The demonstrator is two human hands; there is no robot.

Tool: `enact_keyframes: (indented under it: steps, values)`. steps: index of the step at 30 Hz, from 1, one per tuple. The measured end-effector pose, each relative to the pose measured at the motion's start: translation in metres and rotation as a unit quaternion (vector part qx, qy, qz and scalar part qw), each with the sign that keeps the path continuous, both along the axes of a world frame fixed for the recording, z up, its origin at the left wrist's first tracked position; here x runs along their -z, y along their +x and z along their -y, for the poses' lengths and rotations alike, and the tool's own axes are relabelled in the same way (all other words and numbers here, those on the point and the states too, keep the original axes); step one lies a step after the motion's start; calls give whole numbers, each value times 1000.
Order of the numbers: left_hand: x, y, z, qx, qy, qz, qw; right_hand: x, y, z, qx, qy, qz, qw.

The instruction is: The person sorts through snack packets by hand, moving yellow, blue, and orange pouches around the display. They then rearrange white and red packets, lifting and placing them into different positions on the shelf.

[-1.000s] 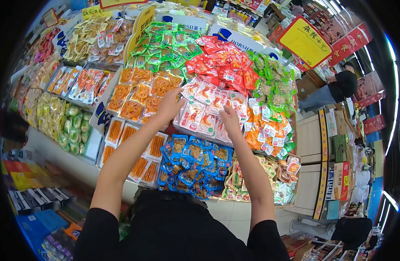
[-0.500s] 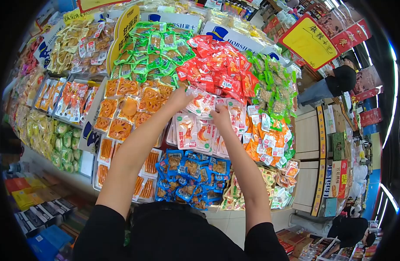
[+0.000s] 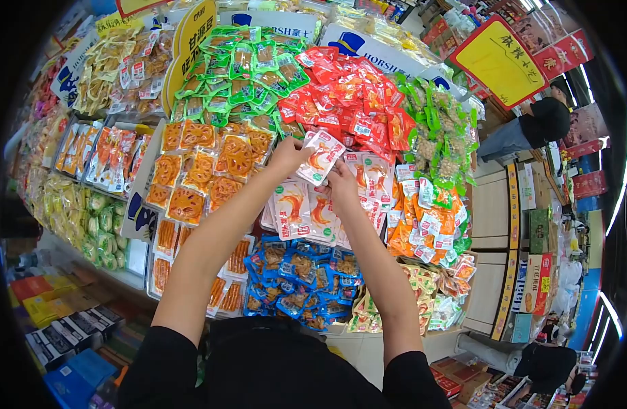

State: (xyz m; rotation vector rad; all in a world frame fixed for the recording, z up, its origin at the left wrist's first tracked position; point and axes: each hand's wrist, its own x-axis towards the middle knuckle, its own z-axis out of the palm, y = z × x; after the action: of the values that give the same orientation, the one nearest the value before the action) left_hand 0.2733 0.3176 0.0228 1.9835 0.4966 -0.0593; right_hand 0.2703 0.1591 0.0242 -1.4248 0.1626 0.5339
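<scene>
A flat white snack pack (image 3: 322, 156) with a red-orange picture is held tilted above the middle of the display. My left hand (image 3: 288, 158) grips its left edge with closed fingers. At its lower right corner, my right hand (image 3: 341, 183) has its fingers closed on the pack; the thumb is partly hidden. Below and between my hands lie matching white packs (image 3: 291, 208) in rows. Beyond them is a heap of red snack packets (image 3: 351, 102), and left of my left forearm are clear packs of orange slices (image 3: 187, 202).
Green packets (image 3: 242, 75) fill the far left, with blue packets (image 3: 300, 273) nearest my body. Orange packets (image 3: 422, 225) lie to the right. A yellow price sign (image 3: 499, 61) juts out at upper right. One person (image 3: 542, 123) stands beyond the right side.
One white pack has been raised from the rows and now tilts between my hands. My right hand has shifted slightly left towards it.
</scene>
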Motion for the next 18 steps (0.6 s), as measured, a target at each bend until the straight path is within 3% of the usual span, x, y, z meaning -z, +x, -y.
enact_keyframes:
  steps: [2, 3, 5, 9, 11, 14, 16, 18]
  values:
    - [-8, -3, 0, 12, -118, -7, 993, -3, -4, 0, 9, 42, 3, 999]
    - [-7, -4, 2, 12, -117, -7, 993, -5, -7, 0, 9, 43, 3, 999]
    - [-4, -6, 5, -29, -293, -4, 956, -9, -12, 1, 3, 63, 21, 998]
    - [-8, -10, 8, -9, -334, 29, 942, -17, -16, 2, 17, 95, 19, 995]
    - [-12, -12, 10, -8, -340, 61, 939, -22, -11, 7, 26, 125, -64, 990]
    - [-4, -16, 23, 30, -322, 131, 937, -23, -9, 8, 18, 199, -18, 980]
    - [-7, -27, 36, 24, -282, 115, 952, -23, -12, 18, -34, 181, 16, 983]
    - [-7, -37, 43, 47, -280, 116, 952, -24, -13, 27, -39, 106, -61, 992]
